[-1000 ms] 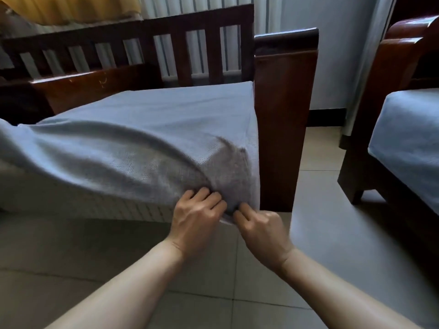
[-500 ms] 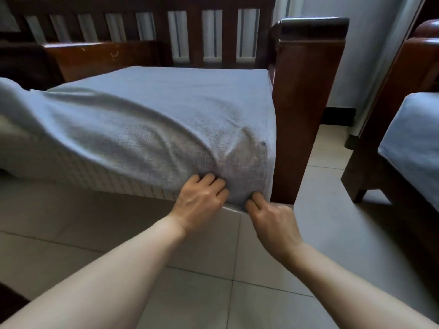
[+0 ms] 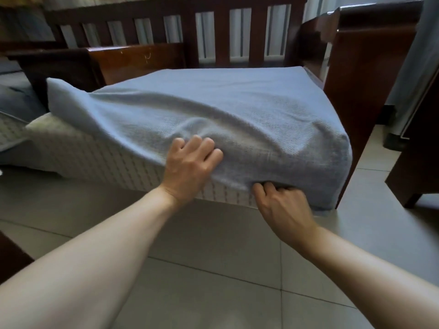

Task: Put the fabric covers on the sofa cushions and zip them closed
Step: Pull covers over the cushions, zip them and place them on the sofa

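Cushion (image 3: 99, 160) on sofa seat, long axis left-right, bare toward seat's left end; cover (image 3: 237, 115) bunched at front-right corner, left hand (image 3: 190, 166) gripping its fold, right hand (image 3: 282, 205) pinching its hem.

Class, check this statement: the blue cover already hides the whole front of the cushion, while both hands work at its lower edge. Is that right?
Not quite. The head view shows the blue cover hiding only the right part of the cushion; the pale checked left part is bare. The left hand and right hand do work at the cover's lower edge.
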### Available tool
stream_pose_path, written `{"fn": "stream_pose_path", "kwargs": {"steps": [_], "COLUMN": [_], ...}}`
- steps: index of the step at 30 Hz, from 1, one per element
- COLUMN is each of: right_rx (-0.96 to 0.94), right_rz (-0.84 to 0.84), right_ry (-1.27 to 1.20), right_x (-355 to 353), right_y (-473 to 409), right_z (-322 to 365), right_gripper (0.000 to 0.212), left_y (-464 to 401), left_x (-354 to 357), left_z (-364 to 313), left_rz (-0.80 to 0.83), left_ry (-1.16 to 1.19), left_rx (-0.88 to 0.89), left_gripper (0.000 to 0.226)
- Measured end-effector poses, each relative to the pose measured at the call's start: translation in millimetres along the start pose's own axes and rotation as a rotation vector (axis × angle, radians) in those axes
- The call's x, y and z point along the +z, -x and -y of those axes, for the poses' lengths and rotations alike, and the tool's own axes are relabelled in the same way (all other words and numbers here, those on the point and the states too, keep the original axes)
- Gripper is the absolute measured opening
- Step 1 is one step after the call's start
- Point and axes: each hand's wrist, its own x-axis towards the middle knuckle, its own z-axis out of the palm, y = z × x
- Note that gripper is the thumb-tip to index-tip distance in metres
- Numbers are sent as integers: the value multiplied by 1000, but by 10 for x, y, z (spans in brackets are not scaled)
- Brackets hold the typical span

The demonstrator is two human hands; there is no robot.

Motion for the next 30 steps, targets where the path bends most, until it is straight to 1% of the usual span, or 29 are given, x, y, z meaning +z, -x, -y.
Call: {"fn": "stream_pose_path", "kwargs": {"steps": [2,6,8,11,12,13,14,15,17,18,20,22,23,25,27,29,30], "right_rx": [-18,-36,-30,-21,-26,-31,-20,0,77,129,236,321,328,294,258,205,182], "right_rz": [-5,-7,-3,-13,-20,-28,-34,-43,-62,-68,-73,-57,-52,-59,-84,-119,-132], "right_ry": [-14,-36,-37,-34,-29,-25,-28,-26,-33,-46,-115,-209,-231,-227,-221,-208,-190], "right_x": [-4,-44,-50,-115,-139,-163,-177,-196,-218,-226,-257,-312,-333,-359,-359,-328,-304], "right_y": [-101,-207,-204,-247,-279,-329,-365,-420,-501,-515,-560,-622,-649,-691,-706,-695,-696], "right_z": [77,190,201,223,247,269,298,322,374,381,356,313,294,276,283,295,307], "right_gripper": [21,19,18,18,18,18,17,16,15,15,17,25,27,28,25,16,16], "left_y": [79,218,336,538,584,603,605,586,524,507,451,351,301,204,112,24,-19], "left_x": [-12,-133,-163,-141,-138,-134,-135,-156,-219,-196,-125,-64,-29,8,0,-42,-71], "left_z": [184,265,199,61,32,11,-18,-38,-31,-19,64,149,169,129,25,-91,-142], "left_rz": [-19,-33,-37,1,20,36,56,77,93,89,32,-64,-94,-109,-71,-14,9], "left_ry": [22,149,181,178,185,202,228,279,413,492,733,1018,1108,1202,1245,1294,1331], "left_rx": [-90,-239,-266,-237,-269,-339,-447,-611,-1019,-1196,-1458,-1659,-1737,-1834,-1869,-1881,-1874], "left_gripper": [22,21,21,26,27,26,26,26,28,24,10,14,14,19,22,14,10]}}
